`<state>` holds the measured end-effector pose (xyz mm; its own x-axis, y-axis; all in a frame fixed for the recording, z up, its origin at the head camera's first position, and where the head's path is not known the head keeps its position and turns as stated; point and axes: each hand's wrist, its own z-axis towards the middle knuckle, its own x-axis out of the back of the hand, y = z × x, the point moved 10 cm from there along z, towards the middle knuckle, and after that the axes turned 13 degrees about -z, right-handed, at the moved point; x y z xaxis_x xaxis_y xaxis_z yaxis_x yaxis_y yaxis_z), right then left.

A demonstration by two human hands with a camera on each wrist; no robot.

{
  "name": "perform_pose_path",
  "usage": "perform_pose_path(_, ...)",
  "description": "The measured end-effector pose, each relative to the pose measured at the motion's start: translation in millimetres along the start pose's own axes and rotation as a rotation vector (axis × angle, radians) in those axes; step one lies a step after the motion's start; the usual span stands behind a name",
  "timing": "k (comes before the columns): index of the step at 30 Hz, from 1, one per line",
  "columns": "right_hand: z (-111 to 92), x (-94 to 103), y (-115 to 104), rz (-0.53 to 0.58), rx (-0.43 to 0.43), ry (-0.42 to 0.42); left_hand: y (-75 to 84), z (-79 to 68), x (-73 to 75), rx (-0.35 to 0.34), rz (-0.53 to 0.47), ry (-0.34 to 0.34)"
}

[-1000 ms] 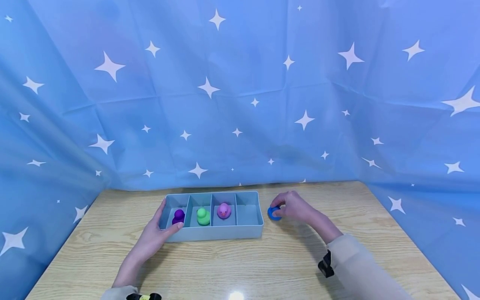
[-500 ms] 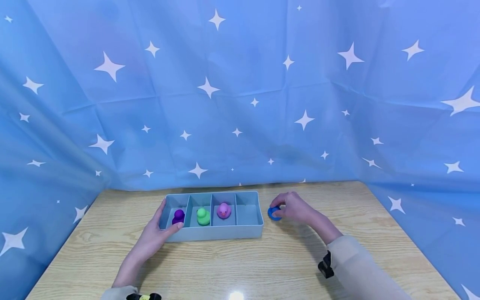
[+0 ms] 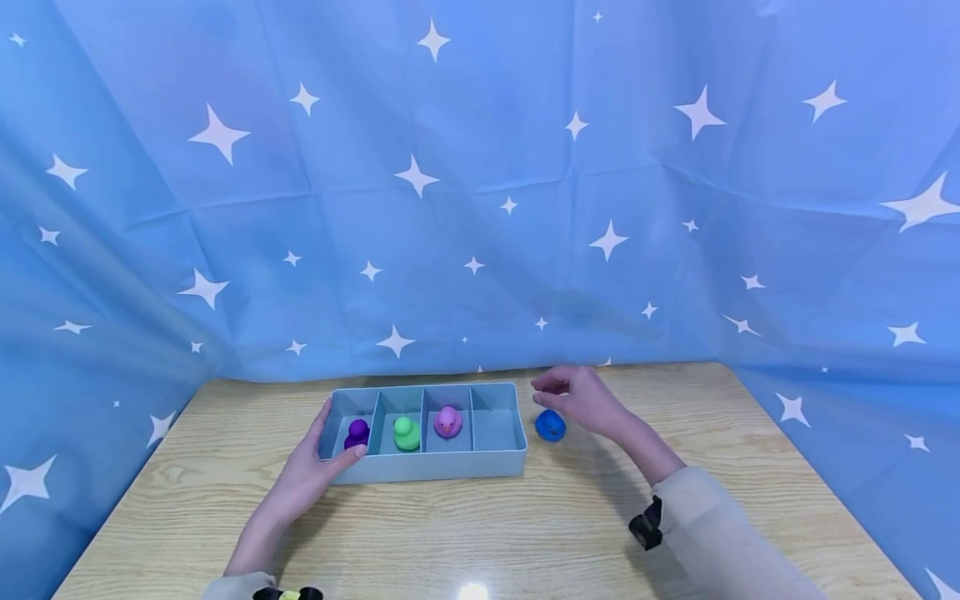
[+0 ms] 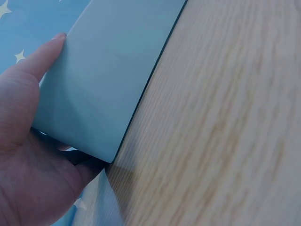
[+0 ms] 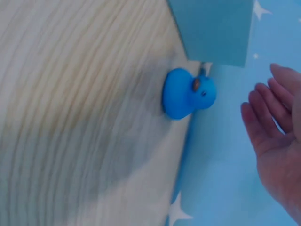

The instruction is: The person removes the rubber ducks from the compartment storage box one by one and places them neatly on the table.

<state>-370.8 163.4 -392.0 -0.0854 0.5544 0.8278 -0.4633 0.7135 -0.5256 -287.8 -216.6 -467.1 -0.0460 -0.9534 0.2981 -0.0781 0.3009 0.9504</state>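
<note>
- Head view: shows starry blue cloth behind the tray, with wooden table beneath it.
- Divides the tray into four compartments in a row, with three of them occupied.
- Grips the tray's left end with left hand, with thumb along the near wall.
- Holds nothing in right hand, off the tray's right end, with fingers loosely bent and apart from blue duck.
- Seems to be steadying the tray while attending to blue duck; would likely call, for any lift, for lowering fingers and pinching.
- Contains, from the tray's left, purple duck, green duck, pink duck.
- Has blue duck upright on the table, just beside the tray's right end.
</note>
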Motion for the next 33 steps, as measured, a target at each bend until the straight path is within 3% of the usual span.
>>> perform_pose_path(5, 2, 3.0, -21, 0.06, 0.019, 0.033, -0.9, 0.3, 0.5, 0.0, 0.002, -0.001)
perform_pose_path(9, 4, -3.9, -45, 0.068, 0.086, 0.017, -1.4, -0.1, 1.1, -0.001, 0.005, 0.0)
perform_pose_path(16, 10, -27.6, -76, 0.104, 0.156, -0.055, -2.2, 1.1, 1.2, -0.006, -0.005, 0.003)
perform_pose_path(24, 19, -57.1, -102, 0.052, 0.23, -0.117, -0.4, 0.5, -0.2, -0.021, -0.008, 0.0)
perform_pose_path(33, 31, -81.5, -108, 0.048, 0.184, -0.099, -0.2, 0.1, 1.4, -0.019, -0.01, 0.007)
